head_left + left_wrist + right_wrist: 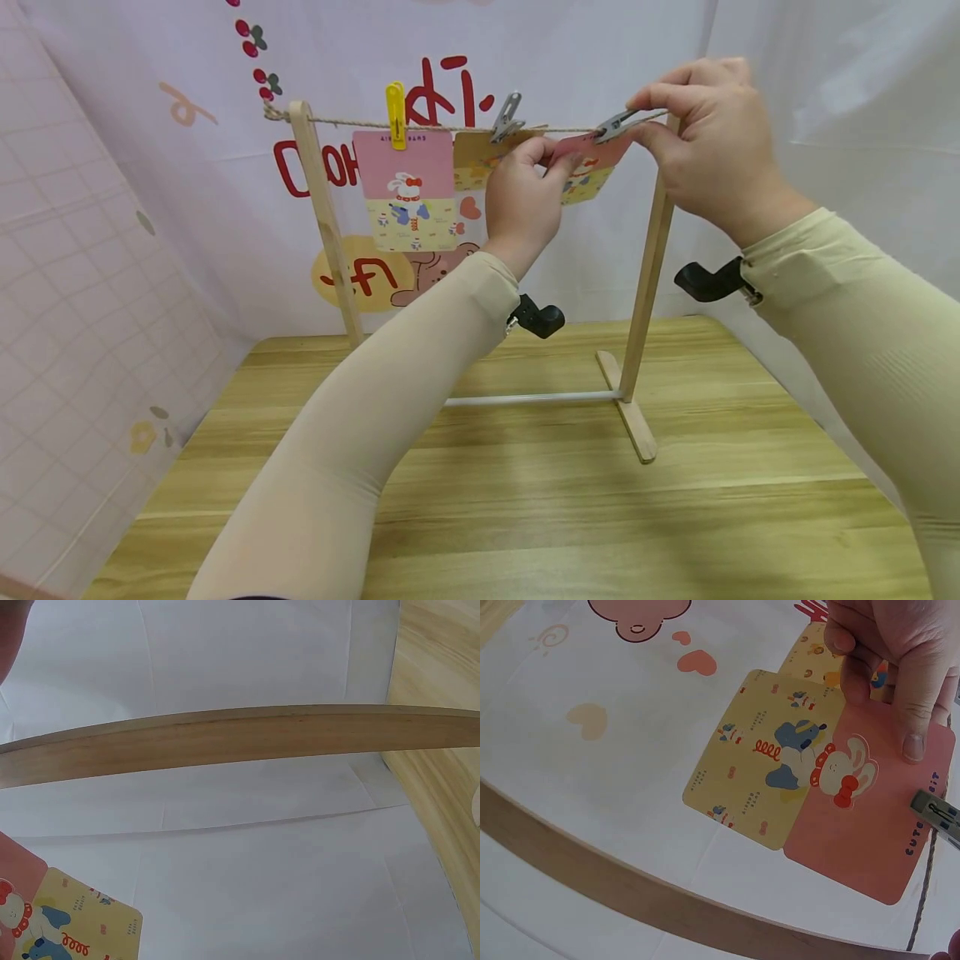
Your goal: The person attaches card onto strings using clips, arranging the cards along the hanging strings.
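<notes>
My left hand pinches a pink-and-yellow rabbit card near its top edge, thumb on the printed face. With thumb and fingers, my right hand grips the handle end of a grey clothespin. That clothespin's nose overlaps the card's pink edge at the twine, also seen in the right wrist view as a grey tip over the card. Left of my hands, a similar card hangs from a yellow clothespin. Between them, an orange-yellow card hangs under another grey clothespin, partly hidden by my left hand.
The twine runs between two wooden posts, the left post and the right post. A white rod joins them low down. The stand's right foot rests on the wooden table. Behind hangs a printed white cloth.
</notes>
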{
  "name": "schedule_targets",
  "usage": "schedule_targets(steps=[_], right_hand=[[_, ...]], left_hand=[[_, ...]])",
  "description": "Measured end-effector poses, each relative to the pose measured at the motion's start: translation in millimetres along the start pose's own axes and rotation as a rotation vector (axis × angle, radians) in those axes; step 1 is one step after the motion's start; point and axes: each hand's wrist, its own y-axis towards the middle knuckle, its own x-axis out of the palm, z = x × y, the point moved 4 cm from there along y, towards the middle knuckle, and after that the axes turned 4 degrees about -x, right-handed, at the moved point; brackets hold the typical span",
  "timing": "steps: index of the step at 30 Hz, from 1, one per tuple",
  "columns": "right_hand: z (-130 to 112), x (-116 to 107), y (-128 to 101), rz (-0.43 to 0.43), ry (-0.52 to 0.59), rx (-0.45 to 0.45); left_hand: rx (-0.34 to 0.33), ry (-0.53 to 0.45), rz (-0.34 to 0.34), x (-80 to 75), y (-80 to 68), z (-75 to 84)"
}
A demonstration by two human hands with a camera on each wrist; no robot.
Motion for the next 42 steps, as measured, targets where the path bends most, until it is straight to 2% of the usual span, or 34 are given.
schedule_targets(steps=[10, 26, 42], right_hand=[[-2.1, 2.9, 0.8, 0.009, 0.024, -0.013], [-3.6, 7.7, -0.2, -0.053, 0.004, 0.018], [-2.5, 9.0, 1.8, -0.067, 0.025, 0.01]], left_hand=[[-0.003, -0.002, 0.022, 2.1, 2.1, -1.1], [-0.001, 0.005, 0.02, 1.0, 2.1, -2.8], [0.013, -0.047, 0.012, -1.6, -6.4, -4.1]])
